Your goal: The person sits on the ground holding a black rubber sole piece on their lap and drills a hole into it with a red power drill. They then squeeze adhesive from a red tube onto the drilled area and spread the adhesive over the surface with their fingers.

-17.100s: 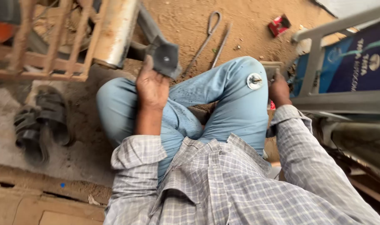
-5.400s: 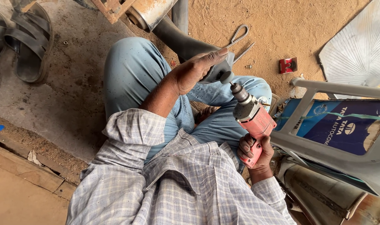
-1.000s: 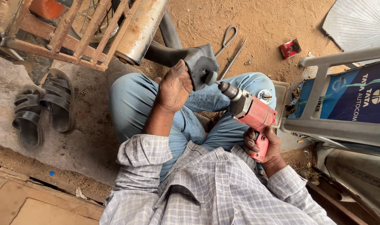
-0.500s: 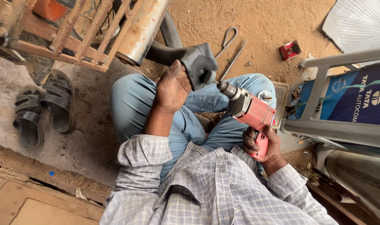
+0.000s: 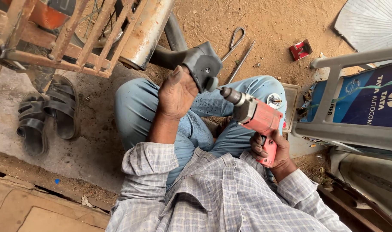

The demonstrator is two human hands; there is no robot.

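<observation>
My left hand (image 5: pixel 176 92) grips a dark grey plastic fitting (image 5: pixel 204 64) on the end of a black curved pipe (image 5: pixel 170 47), holding it above my knees. My right hand (image 5: pixel 275 150) holds a red electric drill (image 5: pixel 256 118) by its pistol handle. The drill's chuck points up and left at the fitting, its tip just short of the fitting's lower edge. I sit on the ground in blue jeans and a checked shirt.
A rusty metal frame (image 5: pixel 67 38) and a silver cylinder (image 5: pixel 146 30) lie at upper left. A pair of black sandals (image 5: pixel 45 116) rests on the concrete. Metal rods (image 5: pixel 236 43) and a small red box (image 5: pixel 301 49) lie on sand. A grey plastic chair (image 5: pixel 350 129) stands right.
The drill has risen a little and its chuck has closed in on the fitting. My left hand keeps the fitting in nearly the same place.
</observation>
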